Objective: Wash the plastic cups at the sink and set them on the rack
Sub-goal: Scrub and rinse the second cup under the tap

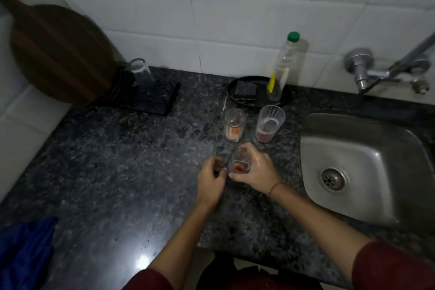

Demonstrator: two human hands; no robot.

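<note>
Right hand [255, 167]: wrapped round a cup with orange dregs [240, 164]. Left hand [211, 178]: curled just beside it, grip unclear. Small cup [234, 125], ribbed cup [269, 123]: 12 o'clock. Sink [329, 146]: 3 o'clock. Rack [153, 99], bearing an upturned cup [141, 72]: 10 o'clock.

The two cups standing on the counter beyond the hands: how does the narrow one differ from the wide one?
The narrow cup is smaller and smooth-walled, with orange residue; the wide cup is taller and ribbed, with reddish residue. The narrow cup stands farther from the sink. Both are clear, upright and unwashed.
</note>
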